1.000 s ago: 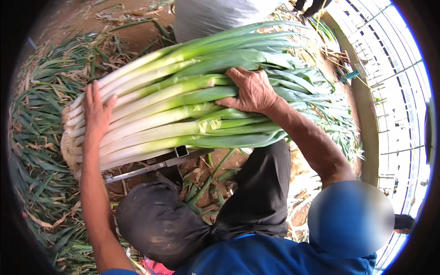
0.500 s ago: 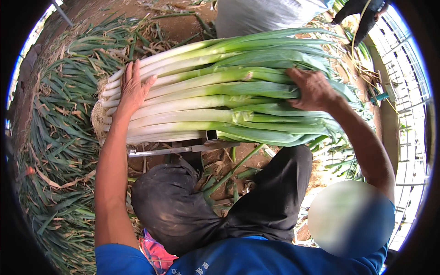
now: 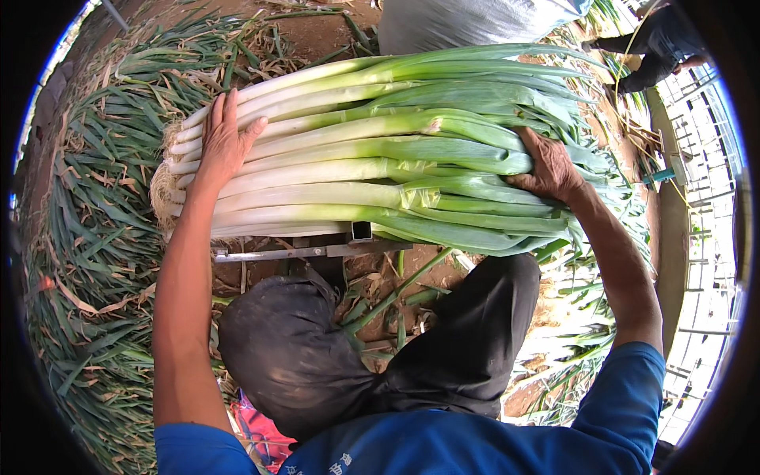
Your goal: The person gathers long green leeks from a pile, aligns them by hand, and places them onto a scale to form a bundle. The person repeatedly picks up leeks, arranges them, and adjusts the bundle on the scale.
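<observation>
A wide bundle of long green onions (image 3: 317, 170) lies across a metal stand (image 3: 317, 252) in front of me. Their white stalks and stringy roots point left, the green leaves right. My left hand (image 3: 224, 146) lies flat over the white stalks near the root end, fingers stretched away from me and thumb apart. Over the green leaves, my right hand (image 3: 550, 165) curls its fingers and thumb around the upper layer. The undersides of the fingers are hidden. A small square metal tube (image 3: 361, 230) sticks out under the near edge of the bundle.
A long heap of green onion leaves (image 3: 103, 237) covers the left side. Beyond the bundle stands a pale sack (image 3: 467, 24). Another person's dark-clothed legs (image 3: 653, 51) show at the far right, near a wire mesh wall (image 3: 704, 222). My knees (image 3: 277, 340) are close below the stand.
My right hand has shifted slightly toward the leaf tips and toward me. My left hand stays over the white stalks. The other person's legs show more fully.
</observation>
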Tool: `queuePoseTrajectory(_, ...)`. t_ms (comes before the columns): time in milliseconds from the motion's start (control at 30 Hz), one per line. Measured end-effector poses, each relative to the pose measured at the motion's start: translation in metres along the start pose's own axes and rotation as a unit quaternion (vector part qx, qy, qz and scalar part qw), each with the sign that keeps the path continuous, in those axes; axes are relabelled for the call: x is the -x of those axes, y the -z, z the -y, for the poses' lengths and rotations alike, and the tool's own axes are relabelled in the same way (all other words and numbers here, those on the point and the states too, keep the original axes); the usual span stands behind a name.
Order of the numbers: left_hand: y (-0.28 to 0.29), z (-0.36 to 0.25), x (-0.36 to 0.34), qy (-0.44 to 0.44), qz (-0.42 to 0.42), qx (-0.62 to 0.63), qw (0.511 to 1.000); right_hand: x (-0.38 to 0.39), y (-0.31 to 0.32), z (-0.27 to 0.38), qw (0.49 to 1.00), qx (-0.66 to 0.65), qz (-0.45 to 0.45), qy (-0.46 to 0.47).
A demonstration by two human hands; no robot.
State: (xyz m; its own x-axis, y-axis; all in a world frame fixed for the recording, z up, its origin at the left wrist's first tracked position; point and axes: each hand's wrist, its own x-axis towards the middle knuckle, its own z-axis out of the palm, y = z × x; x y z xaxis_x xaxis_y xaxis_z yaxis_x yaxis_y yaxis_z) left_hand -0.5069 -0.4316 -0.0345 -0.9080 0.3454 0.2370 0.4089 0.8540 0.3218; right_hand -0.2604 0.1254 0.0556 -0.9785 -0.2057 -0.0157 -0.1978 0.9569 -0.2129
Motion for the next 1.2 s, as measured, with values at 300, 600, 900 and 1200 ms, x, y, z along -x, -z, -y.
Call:
queuePoseTrajectory(300,-0.008,-0.003,-0.001,0.032,0.01,0.0,0.999,0.109,0.079,-0.086,0.953,0.214,0.109,-0.185)
queuePoseTrajectory(600,-0.001,0.016,0.004,0.014,-0.025,-0.029,0.999,0.011,0.141,0.11,0.97,0.0,-0.242,0.006)
queuePoseTrajectory(900,-0.005,0.001,0.002,0.016,-0.024,0.002,1.0,-0.116,0.046,0.148,0.995,0.076,0.02,0.06)
queuePoseTrajectory(1200,-0.005,-0.001,0.012,0.007,-0.035,-0.033,0.999,-0.13,0.022,0.154,0.991,0.112,0.057,0.037)
